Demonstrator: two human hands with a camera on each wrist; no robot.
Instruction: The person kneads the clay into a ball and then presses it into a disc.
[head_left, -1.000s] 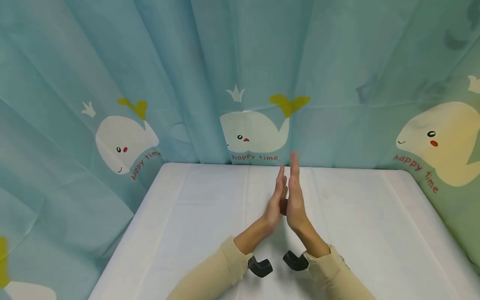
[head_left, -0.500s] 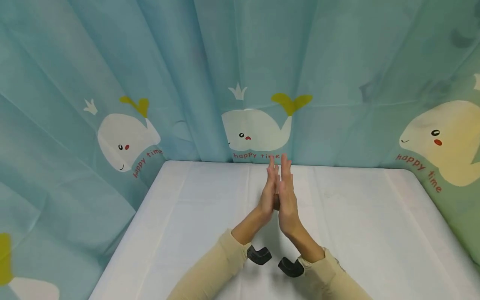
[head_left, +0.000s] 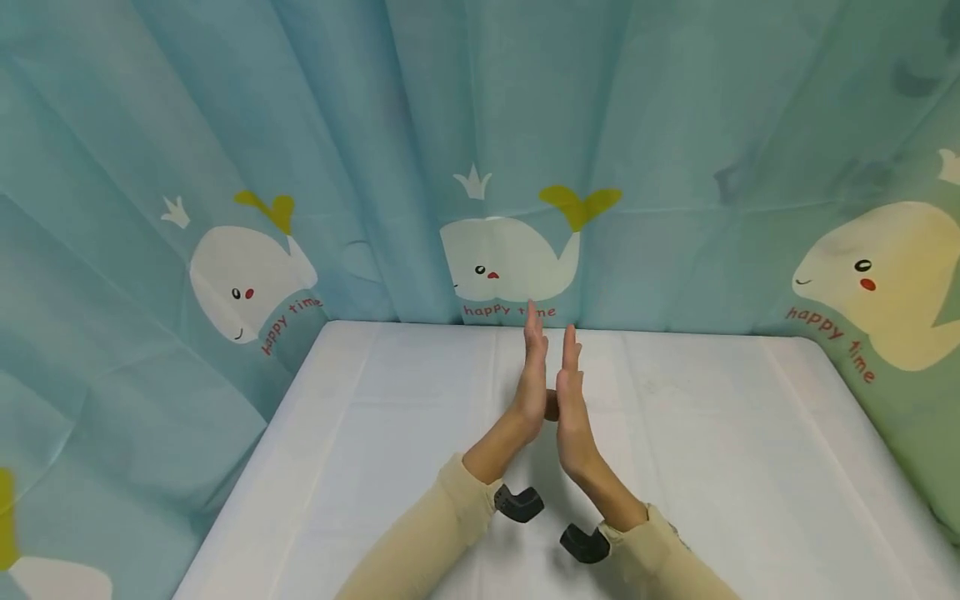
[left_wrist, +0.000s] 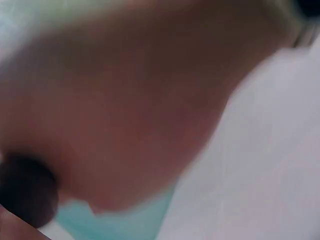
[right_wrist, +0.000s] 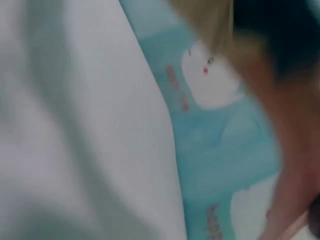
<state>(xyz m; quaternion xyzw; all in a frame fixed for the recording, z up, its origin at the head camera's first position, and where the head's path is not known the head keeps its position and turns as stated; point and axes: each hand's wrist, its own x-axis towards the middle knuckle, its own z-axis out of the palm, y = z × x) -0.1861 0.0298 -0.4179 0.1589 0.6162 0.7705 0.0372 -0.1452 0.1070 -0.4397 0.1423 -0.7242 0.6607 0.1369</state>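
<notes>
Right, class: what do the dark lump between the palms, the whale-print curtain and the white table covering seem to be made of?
Dark lump: possibly clay or dough, matte-looking; its rounded outline fits, but blur leaves this open.
Curtain: thin fabric or plastic sheeting with a soft sheen, judging by its hanging folds.
White table covering: probably cloth or thin plastic, fairly matte; faint creases show.

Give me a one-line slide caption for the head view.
Left hand and right hand, fingers straight, hold a small dark brown lump between their palms over a white table.
</notes>
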